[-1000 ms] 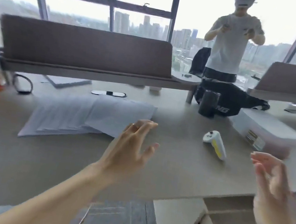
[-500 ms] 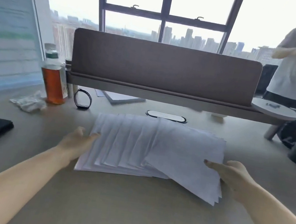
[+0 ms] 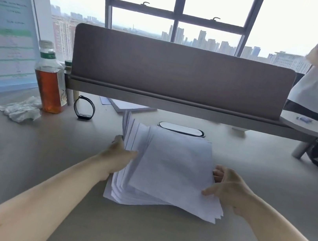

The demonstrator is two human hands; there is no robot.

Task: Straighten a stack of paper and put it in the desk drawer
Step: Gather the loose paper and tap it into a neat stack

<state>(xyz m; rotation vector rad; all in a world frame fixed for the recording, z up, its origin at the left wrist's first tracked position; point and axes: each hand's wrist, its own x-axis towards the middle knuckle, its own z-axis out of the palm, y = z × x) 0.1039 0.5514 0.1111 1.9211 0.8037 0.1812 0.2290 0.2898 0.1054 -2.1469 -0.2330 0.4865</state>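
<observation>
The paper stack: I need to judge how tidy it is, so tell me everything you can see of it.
The paper stack is a thick pile of white sheets, edges uneven and fanned, not yet squared. It lies on the desk before the divider. Its left side is lifted, sheets splaying upward there; the top sheet sits skewed. The left hand grips the left edge, and the right hand holds the right edge, thumb on top.

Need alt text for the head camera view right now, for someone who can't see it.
Two bare hands, the left hand and right hand, press the sides of an uneven stack of paper on a desk. A bottle and wristband sit further left.
</observation>
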